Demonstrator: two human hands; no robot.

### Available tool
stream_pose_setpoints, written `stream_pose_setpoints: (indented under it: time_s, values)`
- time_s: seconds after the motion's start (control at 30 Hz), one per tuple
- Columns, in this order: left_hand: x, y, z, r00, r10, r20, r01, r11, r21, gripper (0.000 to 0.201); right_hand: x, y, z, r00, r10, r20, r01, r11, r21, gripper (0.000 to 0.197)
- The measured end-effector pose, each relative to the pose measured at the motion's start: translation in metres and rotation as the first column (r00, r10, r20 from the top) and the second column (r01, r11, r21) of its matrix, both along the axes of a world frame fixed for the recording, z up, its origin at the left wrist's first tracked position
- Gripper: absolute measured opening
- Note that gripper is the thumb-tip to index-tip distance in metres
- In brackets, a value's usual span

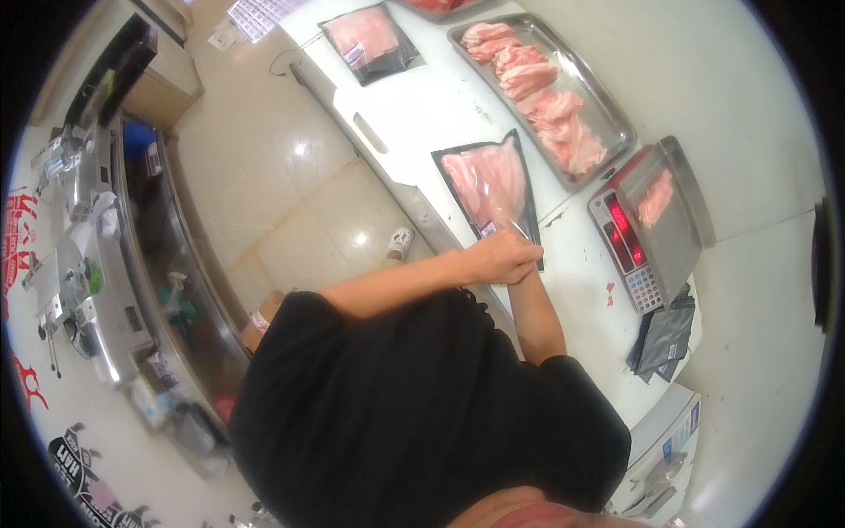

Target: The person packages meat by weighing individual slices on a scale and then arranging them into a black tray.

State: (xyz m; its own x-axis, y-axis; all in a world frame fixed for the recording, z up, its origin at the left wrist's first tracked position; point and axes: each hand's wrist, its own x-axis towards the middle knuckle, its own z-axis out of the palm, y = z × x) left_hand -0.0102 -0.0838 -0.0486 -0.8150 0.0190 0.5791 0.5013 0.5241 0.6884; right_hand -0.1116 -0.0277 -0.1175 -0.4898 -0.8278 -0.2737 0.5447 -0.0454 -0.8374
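Note:
On the white counter lies a clear-fronted, black-edged plastic bag [483,179] with pale pink meat slices inside. My left hand [503,256] is closed at the bag's near end, gripping its mouth. My right forearm [537,319] runs up under the left hand to the same end. The right hand [502,211] appears to reach into the bag over the slices, seen through shiny film; its fingers cannot be made out. Farther off, a second filled bag of meat [363,37] lies flat.
Right of the bag, a metal tray [607,119] holds several piles of sliced meat. A digital scale [635,231] with red lit figures carries one meat piece [655,198]. Dark flat bags [662,339] lie by the scale. A white cutting board [387,119] with a handle slot rests beyond.

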Motion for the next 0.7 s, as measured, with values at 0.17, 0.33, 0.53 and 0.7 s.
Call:
stream_pose_setpoints:
  time_s: [0.17,0.33,0.53,0.7]
  values:
    - [0.01,-0.004,0.011,0.998,-0.017,0.066,0.017,1.0,0.007,0.012,-0.003,-0.001,0.001,0.999,-0.013,-0.045,0.014,1.0,0.008,0.039]
    - [0.006,-0.003,0.007,0.995,-0.064,0.08,0.065,0.998,-0.009,0.008,-0.007,-0.002,0.004,0.996,-0.038,-0.086,0.04,0.999,0.02,0.037]
    - [0.005,-0.021,0.007,0.974,-0.221,0.049,0.215,0.97,0.117,0.013,-0.008,-0.008,-0.003,0.986,-0.071,-0.152,0.077,0.996,0.035,0.035]
    - [0.018,-0.09,0.0,0.975,0.065,0.213,-0.134,0.934,0.332,0.014,0.005,-0.013,0.006,0.903,-0.07,-0.423,0.123,0.987,0.1,0.034]
